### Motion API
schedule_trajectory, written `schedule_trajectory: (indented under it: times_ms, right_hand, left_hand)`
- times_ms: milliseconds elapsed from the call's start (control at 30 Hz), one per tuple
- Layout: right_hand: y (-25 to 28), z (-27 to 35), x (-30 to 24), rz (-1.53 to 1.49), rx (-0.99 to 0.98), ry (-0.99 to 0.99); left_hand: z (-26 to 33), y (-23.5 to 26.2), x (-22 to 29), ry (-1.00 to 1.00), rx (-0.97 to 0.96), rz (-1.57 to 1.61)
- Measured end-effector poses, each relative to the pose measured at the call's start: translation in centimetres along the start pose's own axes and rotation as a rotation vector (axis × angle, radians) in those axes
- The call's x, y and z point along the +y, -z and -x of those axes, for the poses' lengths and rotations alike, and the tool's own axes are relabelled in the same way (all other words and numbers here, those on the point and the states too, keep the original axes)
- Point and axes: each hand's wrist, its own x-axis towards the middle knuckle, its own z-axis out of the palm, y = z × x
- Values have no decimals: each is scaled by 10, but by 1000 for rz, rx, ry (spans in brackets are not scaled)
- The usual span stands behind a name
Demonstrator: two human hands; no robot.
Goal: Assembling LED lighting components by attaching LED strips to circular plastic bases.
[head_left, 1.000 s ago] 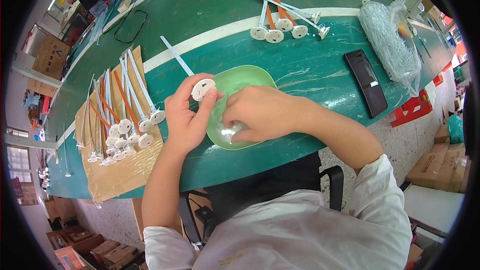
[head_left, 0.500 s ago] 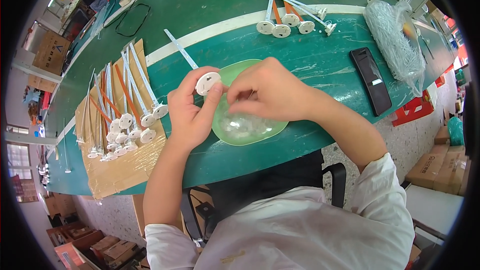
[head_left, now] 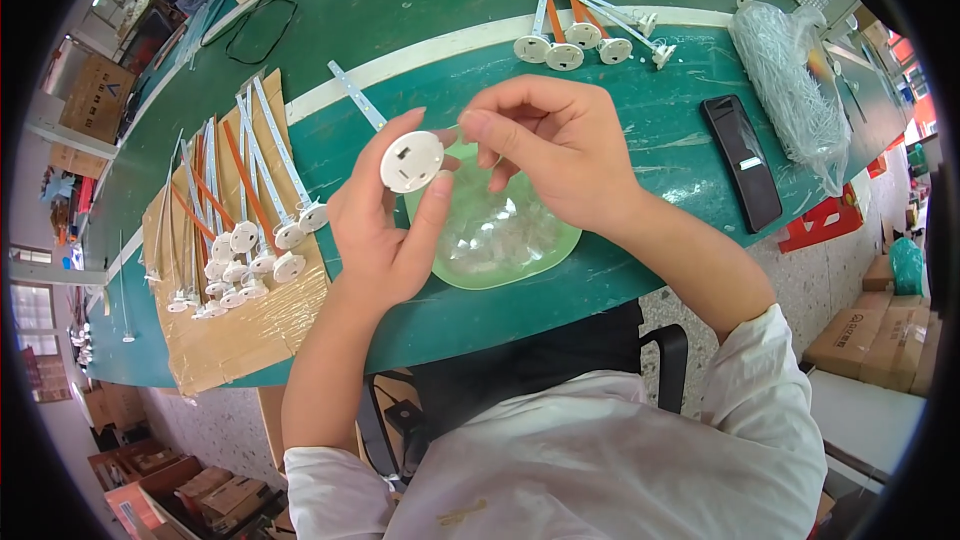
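Observation:
My left hand [head_left: 380,240] grips a round white disc [head_left: 412,166] between thumb and fingers. A pale LED strip [head_left: 356,95] sticks out behind that disc, away from me. My right hand [head_left: 572,155] is just right of the disc, with thumb and forefinger pinched together. Whatever lies in that pinch is too small to make out. Below both hands stands a shallow light green bowl [head_left: 480,284], with small shiny clear pieces [head_left: 500,240] in it. My right hand covers part of the bowl's far side.
On the left, cardboard [head_left: 255,340] carries several similar disc-and-strip pieces [head_left: 240,236]. More such pieces [head_left: 565,57] lie at the far middle of the green table. To the right are a black phone [head_left: 742,160] and a plastic bag of clear strands [head_left: 790,90].
My right hand has risen from over the bowl and turned, its pinch now level with the disc's upper edge. The disc in my left hand has tipped to face me more.

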Motion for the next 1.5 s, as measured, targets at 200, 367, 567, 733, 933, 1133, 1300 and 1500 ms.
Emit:
schedule_trajectory:
  times_ms: [200, 367, 567, 733, 933, 1133, 1300, 1500]
  right_hand:
    - [5, 0, 7, 529, 93, 511]
    - [4, -8, 17, 851, 83, 1062]
    - [3, -6, 17, 807, 42, 1069]
    - [1, 0, 21, 774, -56, 1000]
    - [1, -3, 21, 728, -61, 1082]
    - [-4, -3, 25, 687, -26, 1232]
    - [-4, -1, 24, 756, -12, 1211]
    - [-1, -4, 20, 875, 80, 1067]
  left_hand:
    - [1, 0, 3, 95, -5, 236]
    - [4, -1, 13, 127, 26, 289]
    - [7, 2, 9, 59, 65, 161]
    - [4, -2, 13, 31, 129, 168]
    - [5, 1, 10, -28, 131, 84]
    - [6, 0, 11, -14, 131, 124]
    - [5, -5, 11, 3, 181, 176]
    - [5, 0, 3, 76, 138, 44]
